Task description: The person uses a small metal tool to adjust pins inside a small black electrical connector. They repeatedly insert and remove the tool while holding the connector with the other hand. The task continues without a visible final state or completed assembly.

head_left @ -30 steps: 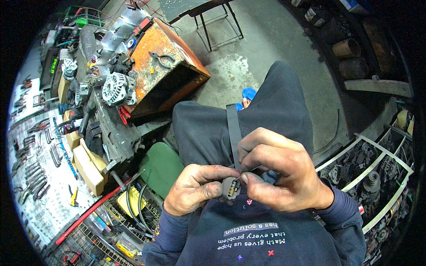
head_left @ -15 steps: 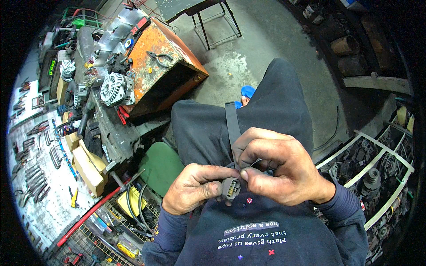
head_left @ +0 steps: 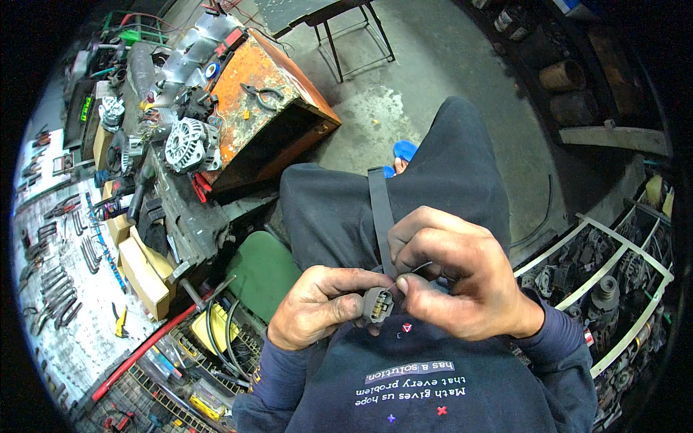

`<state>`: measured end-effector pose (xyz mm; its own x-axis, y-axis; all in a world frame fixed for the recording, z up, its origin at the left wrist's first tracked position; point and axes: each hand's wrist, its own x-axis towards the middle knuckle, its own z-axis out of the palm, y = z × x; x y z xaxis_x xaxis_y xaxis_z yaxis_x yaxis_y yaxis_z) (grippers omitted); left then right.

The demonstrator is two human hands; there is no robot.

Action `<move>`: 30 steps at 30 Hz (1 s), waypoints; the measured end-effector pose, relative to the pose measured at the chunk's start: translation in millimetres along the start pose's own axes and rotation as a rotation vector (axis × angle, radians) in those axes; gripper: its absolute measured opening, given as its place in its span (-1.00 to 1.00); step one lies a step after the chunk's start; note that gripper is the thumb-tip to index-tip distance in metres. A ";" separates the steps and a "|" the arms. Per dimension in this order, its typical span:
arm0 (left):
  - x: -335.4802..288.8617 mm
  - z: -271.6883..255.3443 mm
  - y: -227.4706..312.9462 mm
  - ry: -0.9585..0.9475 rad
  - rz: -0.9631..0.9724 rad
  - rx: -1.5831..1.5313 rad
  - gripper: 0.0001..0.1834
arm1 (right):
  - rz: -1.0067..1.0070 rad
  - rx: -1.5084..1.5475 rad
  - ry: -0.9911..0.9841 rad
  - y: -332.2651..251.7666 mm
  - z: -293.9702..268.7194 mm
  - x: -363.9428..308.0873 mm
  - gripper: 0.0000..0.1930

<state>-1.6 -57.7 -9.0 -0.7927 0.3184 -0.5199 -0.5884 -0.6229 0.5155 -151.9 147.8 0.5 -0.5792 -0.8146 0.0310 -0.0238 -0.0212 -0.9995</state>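
Between the thumb and fingers of my left hand (head_left: 317, 304) is a small grey electrical connector (head_left: 377, 305), its open face with brass-coloured terminals turned toward me. My right hand (head_left: 458, 278) pinches a thin wire (head_left: 420, 266) between thumb and forefinger, just right of the connector. The wire's near end runs toward the connector's upper edge; I cannot tell whether it enters it. Both hands are close together above my lap, over my dark shirt (head_left: 411, 390). A dark strap (head_left: 380, 209) hangs down beyond them.
An orange rusty cabinet (head_left: 253, 72) at the upper left carries pliers (head_left: 261, 96); an alternator (head_left: 189, 144) sits beside it. At far left, a white board (head_left: 86, 289) holds hand tools. Metal racks (head_left: 613, 252) of parts stand right. A black-legged table (head_left: 333, 50) is ahead.
My right hand has shifted very slightly right, away from the connector, with the wire still pinched. My left hand keeps its hold on the connector, almost unmoved.
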 end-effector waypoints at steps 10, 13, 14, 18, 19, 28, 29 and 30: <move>-2.1 3.9 -0.1 0.028 0.006 0.013 -0.39 | 0.041 0.079 -0.006 -3.4 1.9 -0.7 -0.89; -2.4 0.9 0.1 0.020 -0.010 0.043 -0.40 | 0.059 0.117 -0.010 0.8 2.5 -0.9 -0.89; -2.1 0.7 -0.7 0.020 -0.009 0.045 -0.40 | 0.064 0.103 -0.020 2.4 2.3 -1.3 -0.91; -1.7 1.8 -0.8 0.028 -0.022 0.041 -0.40 | 0.094 0.094 -0.033 5.7 1.3 -3.1 -0.92; -1.2 1.5 -1.0 0.023 -0.021 0.037 -0.40 | 0.104 0.102 -0.029 5.8 1.2 -3.5 -0.92; 1.1 3.6 0.9 0.002 -0.014 -0.035 -0.35 | 0.155 0.162 0.021 4.2 2.8 -4.6 -0.93; 2.2 5.6 0.8 0.002 -0.002 -0.050 -0.35 | 0.113 0.097 0.048 2.0 2.7 -5.3 -0.92; 2.3 7.0 1.1 0.006 0.011 -0.065 -0.36 | 0.069 0.036 0.073 -0.7 2.6 -6.3 -0.92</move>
<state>-5.2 -52.7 -4.9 -0.7980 0.3073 -0.5184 -0.5677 -0.6718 0.4757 -146.1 151.4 1.0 -0.6361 -0.7706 -0.0384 0.0463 0.0116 -0.9989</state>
